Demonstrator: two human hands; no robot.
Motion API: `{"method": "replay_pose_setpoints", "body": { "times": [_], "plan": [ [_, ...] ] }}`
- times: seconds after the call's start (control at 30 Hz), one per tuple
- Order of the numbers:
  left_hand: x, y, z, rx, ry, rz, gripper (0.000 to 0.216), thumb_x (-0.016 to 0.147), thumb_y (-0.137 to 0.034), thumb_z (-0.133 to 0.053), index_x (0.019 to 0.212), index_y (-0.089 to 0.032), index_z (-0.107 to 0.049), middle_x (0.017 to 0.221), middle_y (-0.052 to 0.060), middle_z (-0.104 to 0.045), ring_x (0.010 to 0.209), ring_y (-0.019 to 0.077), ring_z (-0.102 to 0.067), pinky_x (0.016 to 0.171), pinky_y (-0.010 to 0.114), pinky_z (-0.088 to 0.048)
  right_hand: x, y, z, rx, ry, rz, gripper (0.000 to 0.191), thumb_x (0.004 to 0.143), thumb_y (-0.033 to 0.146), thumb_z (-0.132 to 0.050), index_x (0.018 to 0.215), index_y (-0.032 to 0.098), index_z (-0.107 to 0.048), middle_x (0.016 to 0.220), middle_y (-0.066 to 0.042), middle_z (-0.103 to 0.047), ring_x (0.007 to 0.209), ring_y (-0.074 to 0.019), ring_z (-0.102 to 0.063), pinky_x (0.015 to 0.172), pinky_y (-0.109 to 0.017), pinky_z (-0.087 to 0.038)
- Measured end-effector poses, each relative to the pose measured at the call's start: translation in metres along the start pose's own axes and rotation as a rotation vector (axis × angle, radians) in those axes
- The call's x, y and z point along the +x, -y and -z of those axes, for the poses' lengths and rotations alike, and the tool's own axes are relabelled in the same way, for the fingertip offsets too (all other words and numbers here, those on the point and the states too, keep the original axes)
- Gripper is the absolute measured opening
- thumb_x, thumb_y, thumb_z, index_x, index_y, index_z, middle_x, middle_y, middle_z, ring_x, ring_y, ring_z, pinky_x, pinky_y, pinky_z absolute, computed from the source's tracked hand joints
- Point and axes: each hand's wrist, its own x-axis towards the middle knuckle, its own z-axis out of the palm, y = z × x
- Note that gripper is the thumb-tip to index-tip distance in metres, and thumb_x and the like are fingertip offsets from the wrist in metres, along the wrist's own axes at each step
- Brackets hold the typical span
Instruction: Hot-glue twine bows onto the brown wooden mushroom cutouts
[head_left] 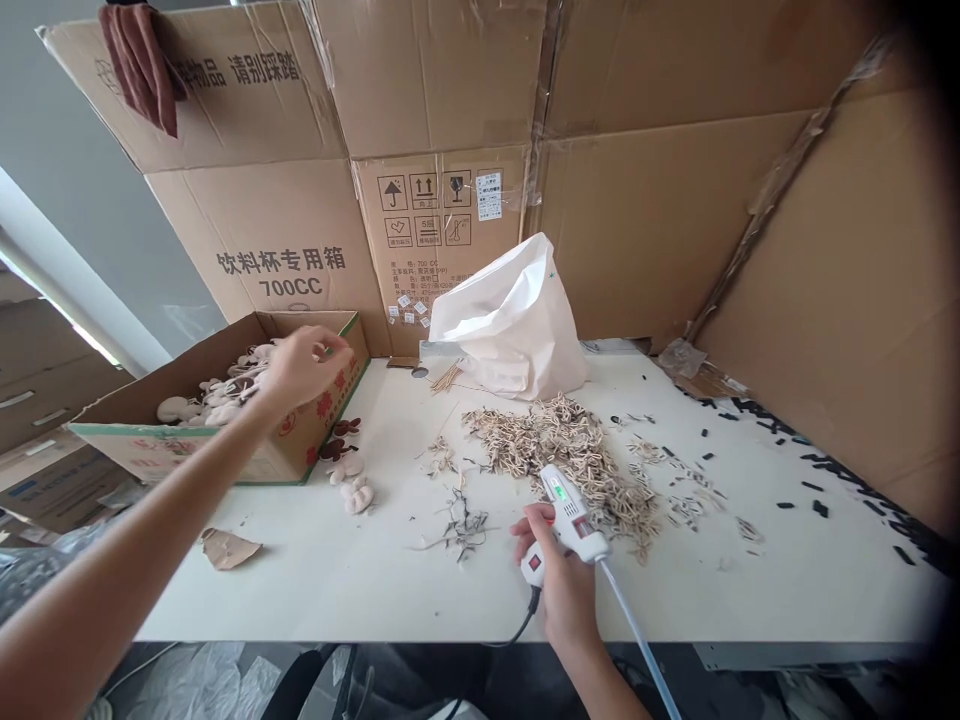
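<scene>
One grip clenched: right hand (555, 572) around a glue gun (571, 513), left hand (301, 366) half-open above a cardboard box (319, 432).

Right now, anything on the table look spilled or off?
Yes: pale fibrous scraps lie in a loose heap mid-table, and black bits are strewn toward the right edge of the white table. A torn cardboard scrap sits loose at front left.
</scene>
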Motion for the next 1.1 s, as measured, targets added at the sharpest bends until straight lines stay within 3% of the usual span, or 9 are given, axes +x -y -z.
{"method": "replay_pose_setpoints", "body": {
  "times": [0.07,0.2,0.3,0.37,0.53,0.67,0.8,0.9,1.1],
  "plan": [
    [-0.025,-0.032,-0.035,-0.205,0.099,-0.104,0.026,0.093,-0.043,-0.066,0.101,-0.019,-0.073,0.099,0.006,-0.075,0.082,0.0191,-0.066,0.075,0.033,-0.054,0.0,0.0,0.0,0.01,-0.013,-0.004,0.037,0.082,0.05,-0.085,0.089,0.021,-0.064,0.072,-0.002,-0.071,0.05,-0.0128,-0.057,0.046,-0.024,-0.045],
    [-0.072,-0.077,-0.129,-0.412,0.396,-0.306,0.021,0.097,-0.035,-0.058,0.106,-0.021,-0.07,0.108,0.009,-0.075,0.084,0.0199,-0.07,0.071,0.033,-0.058,0.0,0.0,-0.001,0.004,-0.024,-0.008,0.036,0.082,0.049,-0.085,0.088,0.021,-0.064,0.072,-0.001,-0.071,0.049,-0.0128,-0.056,0.046,-0.025,-0.045],
    [-0.089,-0.094,-0.186,-0.273,0.348,-0.497,0.029,0.095,-0.019,-0.055,0.122,-0.024,-0.065,0.122,0.01,-0.07,0.106,0.0268,-0.067,0.091,0.043,-0.057,-0.001,0.001,-0.001,-0.001,-0.031,-0.001,0.035,0.082,0.047,-0.085,0.087,0.02,-0.064,0.071,-0.001,-0.069,0.049,-0.0123,-0.055,0.046,-0.024,-0.043],
    [-0.089,-0.099,-0.207,-0.18,0.323,-0.557,0.04,0.092,-0.011,-0.051,0.129,-0.024,-0.061,0.131,0.011,-0.066,0.116,0.0287,-0.062,0.097,0.046,-0.054,0.0,0.001,-0.001,-0.019,-0.031,0.004,0.034,0.084,0.048,-0.083,0.087,0.02,-0.064,0.071,-0.001,-0.069,0.049,-0.0116,-0.054,0.046,-0.023,-0.041],
    [-0.078,-0.094,-0.219,-0.092,0.336,-0.488,0.046,0.091,-0.02,-0.057,0.137,-0.026,-0.054,0.127,0.011,-0.064,0.114,0.0311,-0.061,0.095,0.047,-0.052,0.0,-0.001,0.001,-0.045,-0.014,-0.005,0.034,0.086,0.049,-0.082,0.087,0.02,-0.063,0.073,-0.002,-0.07,0.05,-0.0119,-0.053,0.046,-0.023,-0.039],
    [-0.079,-0.089,-0.217,-0.07,0.315,-0.46,0.034,0.094,-0.026,-0.058,0.128,-0.026,-0.058,0.12,0.01,-0.064,0.11,0.0309,-0.06,0.093,0.047,-0.05,0.0,-0.001,0.002,-0.041,-0.022,-0.001,0.034,0.085,0.049,-0.082,0.087,0.02,-0.063,0.073,-0.001,-0.07,0.05,-0.0115,-0.054,0.049,-0.023,-0.041],
    [-0.087,-0.085,-0.214,-0.097,0.264,-0.474,0.022,0.096,-0.028,-0.058,0.117,-0.024,-0.06,0.136,0.011,-0.06,0.119,0.0318,-0.054,0.1,0.05,-0.047,-0.001,0.001,0.001,-0.041,-0.03,-0.007,0.035,0.085,0.05,-0.082,0.086,0.02,-0.063,0.073,-0.002,-0.071,0.049,-0.0119,-0.054,0.049,-0.025,-0.042],
    [-0.09,-0.083,-0.209,-0.15,0.302,-0.493,0.024,0.096,-0.025,-0.055,0.119,-0.026,-0.057,0.146,0.009,-0.056,0.128,0.0324,-0.048,0.105,0.052,-0.043,-0.002,0.004,0.0,-0.054,-0.027,-0.002,0.034,0.085,0.049,-0.082,0.085,0.02,-0.064,0.072,-0.003,-0.071,0.048,-0.0128,-0.055,0.049,-0.026,-0.044],
    [-0.095,-0.086,-0.205,-0.156,0.341,-0.517,0.04,0.095,-0.021,-0.05,0.134,-0.03,-0.056,0.122,0.009,-0.065,0.115,0.0308,-0.053,0.104,0.051,-0.039,-0.002,0.004,-0.001,-0.049,-0.024,0.006,0.033,0.085,0.048,-0.082,0.085,0.021,-0.063,0.072,-0.002,-0.07,0.049,-0.0131,-0.056,0.05,-0.026,-0.046]
  ]
}}
